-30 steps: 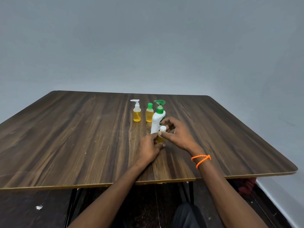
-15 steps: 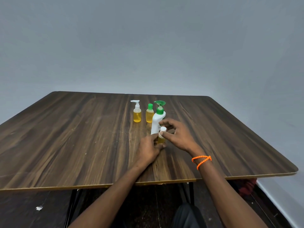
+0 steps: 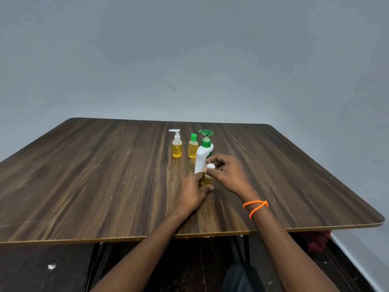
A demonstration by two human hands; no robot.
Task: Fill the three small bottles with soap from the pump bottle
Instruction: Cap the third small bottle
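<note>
No readable text; pump bottle (image 3: 202, 158) label illegible.

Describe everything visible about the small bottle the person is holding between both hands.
The small bottle is clear plastic by the look of it, holding yellow-amber liquid, with a white round cap. It stands upright on the wooden table, right in front of the white pump bottle. The left hand grips its lower body, hiding the base, while the right hand pinches the cap from above. Whether the cap is fully tightened cannot be told.
</note>
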